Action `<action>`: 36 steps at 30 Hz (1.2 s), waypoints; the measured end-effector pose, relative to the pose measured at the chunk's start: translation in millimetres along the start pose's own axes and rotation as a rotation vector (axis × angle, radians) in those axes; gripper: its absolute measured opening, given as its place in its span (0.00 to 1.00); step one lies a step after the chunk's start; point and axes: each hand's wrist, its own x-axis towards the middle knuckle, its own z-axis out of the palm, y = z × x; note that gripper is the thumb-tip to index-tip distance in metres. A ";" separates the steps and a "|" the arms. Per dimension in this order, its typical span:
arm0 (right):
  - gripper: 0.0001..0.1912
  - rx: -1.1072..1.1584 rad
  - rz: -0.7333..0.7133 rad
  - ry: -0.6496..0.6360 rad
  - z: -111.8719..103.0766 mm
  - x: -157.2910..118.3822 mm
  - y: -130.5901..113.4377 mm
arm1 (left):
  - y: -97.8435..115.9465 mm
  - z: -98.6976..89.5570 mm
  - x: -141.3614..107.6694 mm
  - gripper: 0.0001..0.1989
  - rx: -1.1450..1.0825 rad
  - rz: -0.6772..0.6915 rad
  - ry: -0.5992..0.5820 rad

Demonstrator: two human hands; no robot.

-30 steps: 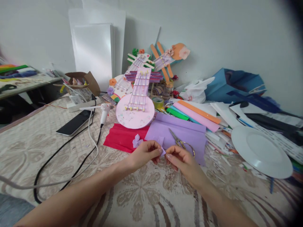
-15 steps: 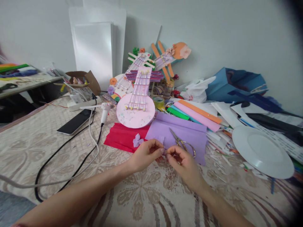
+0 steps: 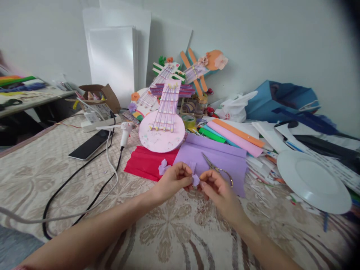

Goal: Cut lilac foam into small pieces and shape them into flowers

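Note:
A small piece of purple crepe paper [image 3: 196, 180] is pinched between both hands over the table's front half. My left hand [image 3: 177, 178] closes thumb and fingers on its left side. My right hand [image 3: 216, 185] pinches the right edge. Behind the hands lies a larger purple crepe paper sheet [image 3: 213, 148], with gold-handled scissors [image 3: 215, 167] on it, just beyond my right hand. Left of that is red crepe paper [image 3: 149, 163], bearing a folded purple paper petal shape [image 3: 163, 167] close to my left hand.
A pink toy guitar [image 3: 161, 138] stands behind the sheets. A white glue gun [image 3: 125, 135], its cables and a black phone [image 3: 89, 145] lie left. On the right are a white plate [image 3: 313, 183], paper rolls [image 3: 236, 137] and scraps. A blue bag [image 3: 261, 101] stands at the back.
The small purple piece now shows more of its face between the fingertips. My hands have shifted only slightly, and the rest of the table stays the same.

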 end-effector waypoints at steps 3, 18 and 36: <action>0.09 -0.073 -0.126 0.042 1.4 -2.1 -0.7 | -2.4 -0.9 0.7 0.10 0.045 0.048 -0.021; 0.09 -0.194 -0.267 0.106 -2.0 -1.2 7.1 | -7.7 -1.0 -1.0 0.10 0.225 0.160 -0.016; 0.01 -0.047 -0.125 0.091 3.2 -4.4 2.5 | -12.1 1.6 -1.2 0.10 0.197 0.186 0.027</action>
